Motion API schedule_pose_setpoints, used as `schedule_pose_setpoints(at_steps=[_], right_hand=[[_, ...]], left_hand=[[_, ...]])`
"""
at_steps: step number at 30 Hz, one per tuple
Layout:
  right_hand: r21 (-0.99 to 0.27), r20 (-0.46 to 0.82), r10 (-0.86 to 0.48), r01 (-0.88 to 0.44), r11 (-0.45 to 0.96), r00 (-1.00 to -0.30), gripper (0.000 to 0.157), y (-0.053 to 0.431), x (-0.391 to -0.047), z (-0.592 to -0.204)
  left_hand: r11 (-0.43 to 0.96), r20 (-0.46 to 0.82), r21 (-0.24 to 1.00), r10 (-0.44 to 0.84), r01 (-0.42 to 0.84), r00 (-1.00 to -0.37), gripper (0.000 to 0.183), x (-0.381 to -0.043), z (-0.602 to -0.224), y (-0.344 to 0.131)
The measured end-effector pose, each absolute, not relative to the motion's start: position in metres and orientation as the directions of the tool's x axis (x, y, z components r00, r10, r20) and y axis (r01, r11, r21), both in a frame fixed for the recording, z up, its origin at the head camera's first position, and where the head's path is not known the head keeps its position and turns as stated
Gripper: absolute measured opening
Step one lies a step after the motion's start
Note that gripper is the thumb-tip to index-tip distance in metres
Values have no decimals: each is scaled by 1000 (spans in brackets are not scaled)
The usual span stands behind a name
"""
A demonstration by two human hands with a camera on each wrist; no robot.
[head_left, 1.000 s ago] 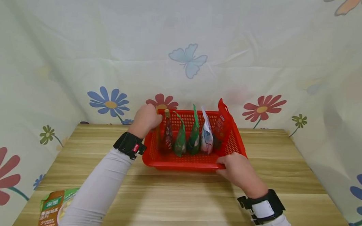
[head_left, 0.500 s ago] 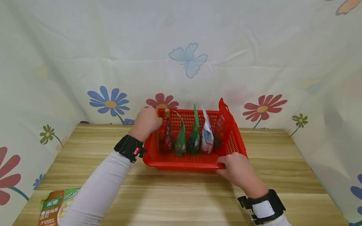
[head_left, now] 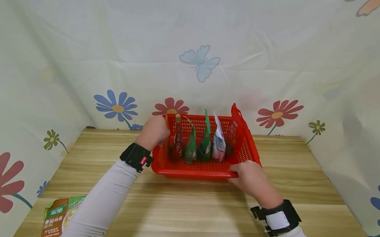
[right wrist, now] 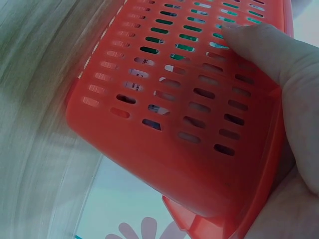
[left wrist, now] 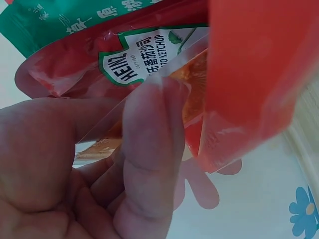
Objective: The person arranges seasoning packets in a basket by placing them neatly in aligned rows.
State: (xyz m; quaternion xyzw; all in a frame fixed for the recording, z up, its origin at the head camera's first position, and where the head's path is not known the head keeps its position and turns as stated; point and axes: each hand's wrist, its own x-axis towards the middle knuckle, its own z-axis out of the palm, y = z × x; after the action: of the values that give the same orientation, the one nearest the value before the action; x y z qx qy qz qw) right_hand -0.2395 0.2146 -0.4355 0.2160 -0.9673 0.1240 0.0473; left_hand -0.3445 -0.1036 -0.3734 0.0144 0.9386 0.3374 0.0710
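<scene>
A red plastic basket (head_left: 193, 174) stands toward the back of the table with packets upright in a row. At its left end my left hand (head_left: 153, 132) pinches the clear edge of a packet with orange-brown contents (left wrist: 196, 82) between thumb and finger. Right beside that packet is a Heinz tomato ketchup pouch (left wrist: 84, 69). My right hand (head_left: 249, 180) grips the basket's front rim near the right corner, the thumb lying on the slotted outer wall (right wrist: 164, 134). Farther right in the basket stand two green packets (head_left: 205, 146), a white one (head_left: 219, 148) and a red one (head_left: 236, 131).
A brown and green food packet (head_left: 56, 215) lies on the wooden table (head_left: 185, 211) at the front left, partly behind my left sleeve. A flower-printed cloth (head_left: 142, 41) hangs round the back and sides.
My left hand has lowered slightly at the basket's left end, still pinching the packet. The right hand keeps its hold on the rim, and the basket has hardly moved.
</scene>
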Motion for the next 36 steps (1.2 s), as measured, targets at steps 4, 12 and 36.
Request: schedule_pose_setpoints(at_steps=[4, 12, 36], right_hand=[[-222, 140, -401, -423, 878, -905, 16, 215, -240, -436], [-236, 137, -391, -413, 880, -910, 17, 214, -239, -435], [-241, 152, -397, -424, 873, -905, 17, 215, -239, -436]], left_hand=[[779, -131, 626, 86, -15, -988, 41, -347, -376, -103], [829, -135, 558, 121, 25, -983, 38, -341, -377, -102], [904, -158, 425, 131, 52, -979, 11, -326, -381, -104]])
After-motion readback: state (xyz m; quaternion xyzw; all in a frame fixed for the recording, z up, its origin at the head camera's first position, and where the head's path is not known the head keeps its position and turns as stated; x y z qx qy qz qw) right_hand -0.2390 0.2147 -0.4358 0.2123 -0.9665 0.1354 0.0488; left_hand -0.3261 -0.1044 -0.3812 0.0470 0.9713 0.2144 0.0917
